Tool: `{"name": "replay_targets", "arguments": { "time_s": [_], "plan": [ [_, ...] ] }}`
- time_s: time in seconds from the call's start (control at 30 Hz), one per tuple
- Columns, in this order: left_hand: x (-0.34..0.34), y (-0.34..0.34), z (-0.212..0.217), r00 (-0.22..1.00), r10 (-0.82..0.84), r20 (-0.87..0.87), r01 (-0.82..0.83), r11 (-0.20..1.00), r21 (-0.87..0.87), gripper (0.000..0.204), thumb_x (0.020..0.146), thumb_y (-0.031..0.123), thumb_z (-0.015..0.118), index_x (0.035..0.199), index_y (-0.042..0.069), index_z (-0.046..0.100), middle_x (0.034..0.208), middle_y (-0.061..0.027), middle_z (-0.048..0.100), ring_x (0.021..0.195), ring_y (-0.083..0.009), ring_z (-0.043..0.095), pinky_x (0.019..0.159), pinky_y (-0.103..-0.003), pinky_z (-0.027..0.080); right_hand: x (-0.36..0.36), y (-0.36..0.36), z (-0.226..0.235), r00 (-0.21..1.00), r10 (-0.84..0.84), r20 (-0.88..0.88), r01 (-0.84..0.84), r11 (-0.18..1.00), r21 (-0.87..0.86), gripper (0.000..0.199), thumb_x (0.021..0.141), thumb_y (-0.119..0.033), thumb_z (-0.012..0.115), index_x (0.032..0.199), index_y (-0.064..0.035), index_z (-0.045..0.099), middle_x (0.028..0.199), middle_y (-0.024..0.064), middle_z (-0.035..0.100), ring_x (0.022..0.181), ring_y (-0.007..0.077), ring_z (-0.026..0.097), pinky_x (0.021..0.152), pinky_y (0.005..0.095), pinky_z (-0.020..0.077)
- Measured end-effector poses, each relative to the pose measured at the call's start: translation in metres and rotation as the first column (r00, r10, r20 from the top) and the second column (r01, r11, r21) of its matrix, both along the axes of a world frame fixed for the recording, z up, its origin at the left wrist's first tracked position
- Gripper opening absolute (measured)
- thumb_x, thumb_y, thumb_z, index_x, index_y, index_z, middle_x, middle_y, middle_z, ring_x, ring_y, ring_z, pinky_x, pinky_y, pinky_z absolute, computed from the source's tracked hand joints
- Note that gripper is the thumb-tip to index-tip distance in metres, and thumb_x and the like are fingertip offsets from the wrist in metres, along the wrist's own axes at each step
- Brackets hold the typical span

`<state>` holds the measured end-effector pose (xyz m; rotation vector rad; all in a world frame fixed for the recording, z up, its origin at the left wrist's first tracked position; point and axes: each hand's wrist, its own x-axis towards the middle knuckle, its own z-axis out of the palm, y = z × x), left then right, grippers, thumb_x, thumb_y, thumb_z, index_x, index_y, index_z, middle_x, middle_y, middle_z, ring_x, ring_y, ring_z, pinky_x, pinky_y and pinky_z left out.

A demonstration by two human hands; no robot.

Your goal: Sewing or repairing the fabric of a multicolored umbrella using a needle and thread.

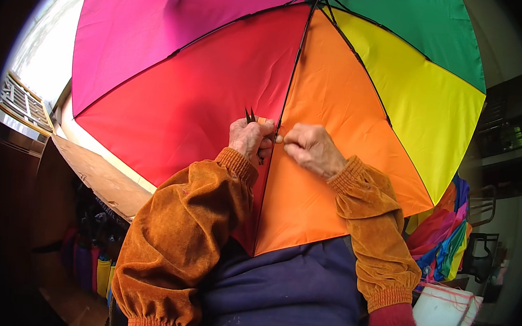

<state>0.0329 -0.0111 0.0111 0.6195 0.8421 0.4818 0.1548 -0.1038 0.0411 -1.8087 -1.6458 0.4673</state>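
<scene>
An open umbrella [180, 110] with panels in several bright colours spreads in front of me, its inner side and dark ribs facing me. My left hand [251, 140] is closed at the rib [286, 96] between the red and orange panels. Small dark thread snips [250, 116] are tucked in that hand, their pointed blades sticking up past the fingers. Just right of the rib, my right hand [314, 151] is closed in a pinch over the orange panel [312, 208], slightly blurred. Whatever it pinches is too small to make out. Both fingertips nearly meet at the rib.
A brown board [93, 173] slants at the left, beside a bright window. Folded multicoloured cloth [448, 234] hangs at the right, above white sheets with red threads [443, 311]. Rolled coloured umbrellas [96, 269] stand low on the left. Dark blue cloth [283, 290] covers my lap.
</scene>
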Motion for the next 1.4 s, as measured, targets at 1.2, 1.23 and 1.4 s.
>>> {"name": "replay_targets", "arguments": {
  "time_s": [1.2, 1.23, 1.4],
  "plan": [
    [0.001, -0.004, 0.001, 0.996, -0.061, -0.059, 0.071, 0.979, 0.190, 0.006, 0.072, 0.003, 0.063, 0.072, 0.002, 0.058, 0.057, -0.0050, 0.055, 0.037, -0.0043, 0.036, 0.032, -0.020, 0.025, 0.020, 0.016, 0.004, 0.751, -0.321, -0.578, 0.378, 0.926, -0.023, 0.010, 0.078, -0.006, 0.058, 0.069, -0.0003, 0.058, 0.055, 0.0000, 0.050, 0.043, 0.0061, 0.044, 0.039, 0.0223, 0.0378],
    [0.001, -0.003, 0.001, 0.995, -0.030, -0.091, 0.049, 0.975, 0.218, 0.006, 0.071, 0.002, 0.064, 0.071, 0.002, 0.058, 0.056, -0.0051, 0.055, 0.037, -0.0045, 0.038, 0.032, -0.019, 0.026, 0.025, 0.014, 0.006, 0.762, -0.336, -0.554, 0.388, 0.921, -0.025, 0.010, 0.077, -0.006, 0.058, 0.070, 0.0005, 0.057, 0.055, 0.0002, 0.050, 0.042, 0.0069, 0.044, 0.038, 0.0226, 0.0376],
    [0.003, -0.009, 0.003, 0.994, -0.008, -0.110, 0.039, 0.960, 0.278, 0.008, 0.068, -0.002, 0.064, 0.068, 0.003, 0.057, 0.057, -0.0062, 0.055, 0.040, -0.0066, 0.045, 0.032, -0.019, 0.031, 0.056, 0.001, 0.024, 0.558, -0.289, -0.778, 0.595, 0.792, 0.133, 0.011, 0.078, -0.007, 0.058, 0.069, 0.0000, 0.057, 0.056, 0.0029, 0.053, 0.041, 0.0088, 0.046, 0.039, 0.0241, 0.0402]
  ]
}}
